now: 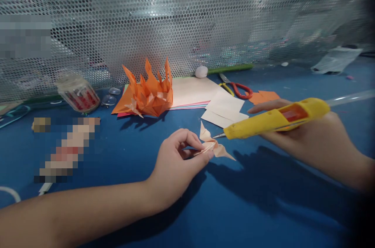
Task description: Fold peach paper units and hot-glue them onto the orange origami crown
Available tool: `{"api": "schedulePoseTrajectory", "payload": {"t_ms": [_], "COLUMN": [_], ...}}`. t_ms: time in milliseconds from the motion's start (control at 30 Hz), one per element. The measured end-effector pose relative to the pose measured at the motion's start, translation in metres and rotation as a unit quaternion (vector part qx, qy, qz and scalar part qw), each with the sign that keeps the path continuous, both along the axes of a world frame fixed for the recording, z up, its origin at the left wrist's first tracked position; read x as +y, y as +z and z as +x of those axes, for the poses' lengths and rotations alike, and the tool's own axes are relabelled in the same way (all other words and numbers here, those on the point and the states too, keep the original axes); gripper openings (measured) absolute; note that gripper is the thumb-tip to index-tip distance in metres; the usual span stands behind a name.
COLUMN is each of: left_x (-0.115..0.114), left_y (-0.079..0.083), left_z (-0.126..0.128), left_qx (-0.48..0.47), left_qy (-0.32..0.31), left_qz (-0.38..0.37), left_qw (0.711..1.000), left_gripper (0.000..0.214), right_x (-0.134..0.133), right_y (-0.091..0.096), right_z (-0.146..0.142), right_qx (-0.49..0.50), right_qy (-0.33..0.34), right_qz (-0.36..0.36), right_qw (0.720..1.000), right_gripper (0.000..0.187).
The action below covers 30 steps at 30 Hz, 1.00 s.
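Note:
My left hand [175, 162] pinches a small folded cream paper piece [212, 144] just above the blue table [249, 209]. My right hand [316, 138] grips a yellow glue gun [275, 120], and its metal nozzle tip touches the paper piece from the right. A spiky orange folded paper model [149, 91] stands behind, in the middle of the table.
Loose cream sheets [224, 111] and coloured paper lie behind the hands. Red-and-yellow scissors [237, 88] and orange scraps [263, 96] sit to the right. A clear jar [77, 92] lies at left. A perforated metal screen [187, 17] walls the back.

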State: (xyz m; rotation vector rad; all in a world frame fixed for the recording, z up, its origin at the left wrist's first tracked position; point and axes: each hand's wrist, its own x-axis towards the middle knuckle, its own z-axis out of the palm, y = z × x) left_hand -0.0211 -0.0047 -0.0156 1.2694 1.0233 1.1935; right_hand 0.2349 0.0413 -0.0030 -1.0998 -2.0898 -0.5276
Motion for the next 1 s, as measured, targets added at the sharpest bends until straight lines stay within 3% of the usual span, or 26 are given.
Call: {"api": "schedulePoseTrajectory", "payload": {"t_ms": [567,1000], "left_x": [-0.001,0.001], "left_y": [0.002,0.002], "left_z": [0.000,-0.001], "left_qx": [0.003,-0.008], "left_qy": [0.007,0.023], "left_qz": [0.002,-0.001], "left_qw": [1.000,1.000], "left_gripper": [0.026,0.027], "right_x": [0.005,0.004], "right_y": [-0.009,-0.004], "right_z": [0.012,0.014], "right_qx": [-0.036,-0.042], "right_qy": [-0.007,-0.041], "right_qz": [0.011,0.026], "right_qw": [0.999,0.998], "right_gripper": [0.030,0.039]}}
